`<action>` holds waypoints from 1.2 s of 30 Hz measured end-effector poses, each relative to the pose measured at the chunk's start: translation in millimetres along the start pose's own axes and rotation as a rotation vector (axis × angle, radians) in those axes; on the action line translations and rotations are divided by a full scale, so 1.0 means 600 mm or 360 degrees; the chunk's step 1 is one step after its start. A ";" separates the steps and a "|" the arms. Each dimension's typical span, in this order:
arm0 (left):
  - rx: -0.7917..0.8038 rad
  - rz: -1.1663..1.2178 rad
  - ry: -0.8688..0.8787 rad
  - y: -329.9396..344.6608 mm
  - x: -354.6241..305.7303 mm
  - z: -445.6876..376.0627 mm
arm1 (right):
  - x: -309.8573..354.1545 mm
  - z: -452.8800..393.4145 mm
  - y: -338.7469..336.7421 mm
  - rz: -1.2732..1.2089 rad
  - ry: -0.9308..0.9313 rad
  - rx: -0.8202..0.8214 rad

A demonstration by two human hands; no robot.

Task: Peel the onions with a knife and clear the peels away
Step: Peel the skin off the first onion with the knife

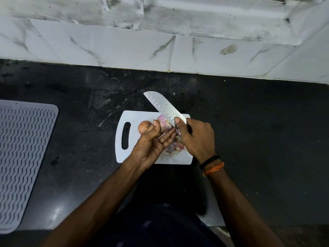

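White plastic cutting board point(135, 118) on a dark stone counter point(249, 122), handle slot toward the left. Over its middle, a partly skinned pink onion point(164, 124) held up in the left hand point(153, 141), thumb on the near-left side, fingers curled beneath. Right hand point(197, 138) wrapped round the knife point(163, 106) handle, thumb pressed on the flat of the blade, blade running up and far-left across the onion's top, tip out beyond the board's far edge. Just left of the held onion, resting on the board, a second onion point(144, 127) in full brown skin. Below the hands, near-right on the board, a heap of peels point(173, 148), pink and papery. Far left on the counter, a grey ribbed mat point(23, 157).

Step in hand, by the look of it: peeling the first onion, about midway through the job. Next likely needed: catching a loose edge of skin between blade and thumb, pulling it off, turning the onion round. Then the brown one, then sweeping the peels off.
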State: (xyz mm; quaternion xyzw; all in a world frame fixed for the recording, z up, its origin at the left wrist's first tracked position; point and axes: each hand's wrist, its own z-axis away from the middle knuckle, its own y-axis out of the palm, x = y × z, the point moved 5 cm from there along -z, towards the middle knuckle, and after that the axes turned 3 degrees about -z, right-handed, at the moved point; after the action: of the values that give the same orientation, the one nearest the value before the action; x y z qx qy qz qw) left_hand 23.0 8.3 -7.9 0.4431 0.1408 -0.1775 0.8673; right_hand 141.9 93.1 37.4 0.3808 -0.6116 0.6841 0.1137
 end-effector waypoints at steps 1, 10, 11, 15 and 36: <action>-0.0013 -0.0028 -0.0003 0.000 -0.001 0.001 | 0.000 0.001 0.001 -0.0011 -0.0009 0.0003; -0.0072 -0.0166 -0.0045 0.001 -0.006 0.006 | 0.009 0.012 0.004 0.0008 0.0064 0.0041; -0.0076 -0.0179 -0.0040 0.001 -0.006 0.005 | 0.010 0.014 0.003 0.0031 0.0078 0.0005; -0.0068 -0.0204 -0.0047 0.003 -0.004 0.003 | 0.000 0.012 0.004 0.0078 0.0083 -0.0074; -0.0017 -0.0099 0.0103 0.010 -0.002 -0.001 | -0.003 0.012 -0.006 -0.0015 0.0148 -0.0115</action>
State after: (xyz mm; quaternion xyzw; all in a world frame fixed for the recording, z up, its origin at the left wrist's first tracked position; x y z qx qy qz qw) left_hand 24.8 12.2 -3.3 0.4393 0.1835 -0.1892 0.8588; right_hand 148.0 87.7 38.4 0.3471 -0.6281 0.6780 0.1589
